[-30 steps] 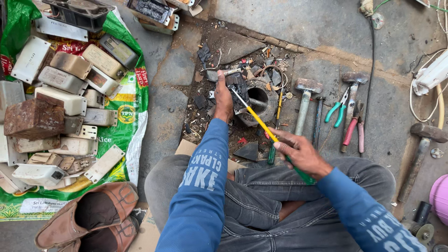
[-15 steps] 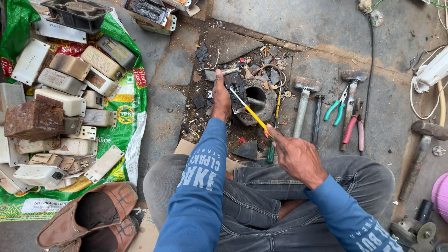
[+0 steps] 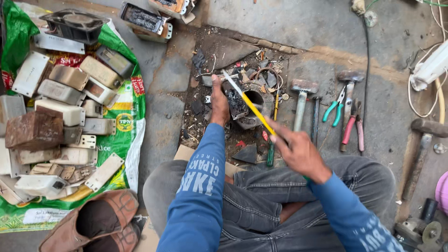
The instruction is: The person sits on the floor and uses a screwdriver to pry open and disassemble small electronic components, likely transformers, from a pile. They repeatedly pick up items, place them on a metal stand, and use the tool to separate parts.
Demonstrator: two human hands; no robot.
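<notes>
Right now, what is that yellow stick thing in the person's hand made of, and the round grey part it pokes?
The yellow screwdriver looks like a glossy plastic handle with a bare grey metal shaft. The round part looks like dull, dirty cast metal, dark and grimy around its hollow; the exact metal is unclear.

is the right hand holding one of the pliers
No, the right hand grips a yellow-handled screwdriver; the pliers lie untouched on the floor.
</notes>
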